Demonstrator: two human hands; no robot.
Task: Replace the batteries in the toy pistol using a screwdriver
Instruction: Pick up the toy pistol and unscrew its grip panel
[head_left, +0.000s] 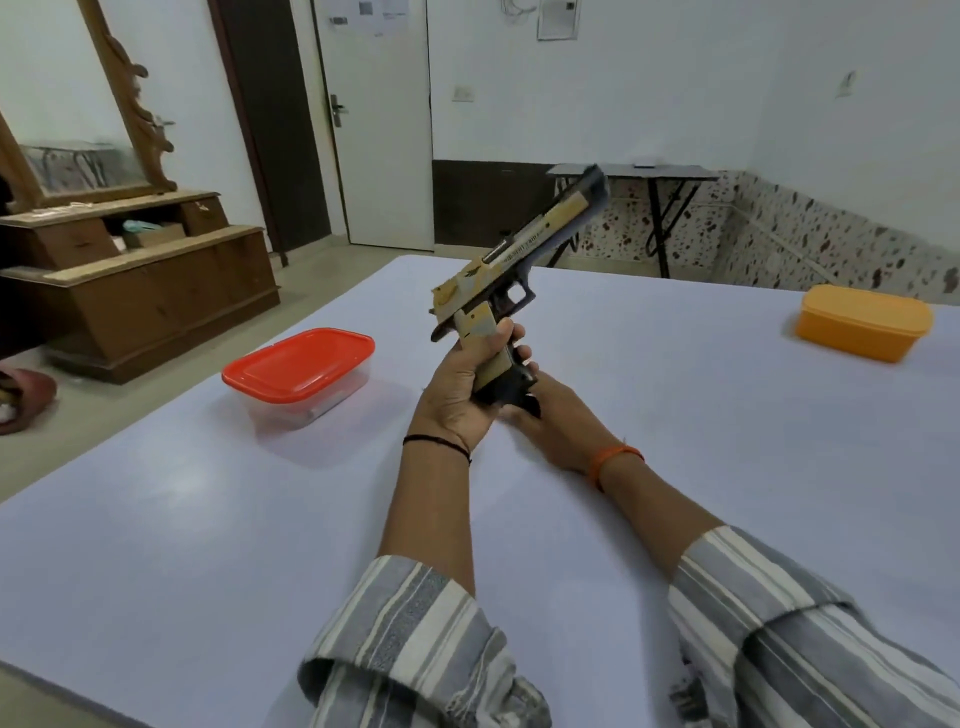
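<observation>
Toy pistol (511, 260) sits muzzle-up in your left hand (462, 384), grip wrapped round its handle, so your right hand (545, 410), grip unclear, reaches the butt.

On the table (675, 467), a lidded container (298, 376) sits left, another container (862, 322) far right, well apart.

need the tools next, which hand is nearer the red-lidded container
Left. The left hand grips the toy pistol on the side toward the red-lidded container; the right hand is at the grip's base, farther away.
</observation>
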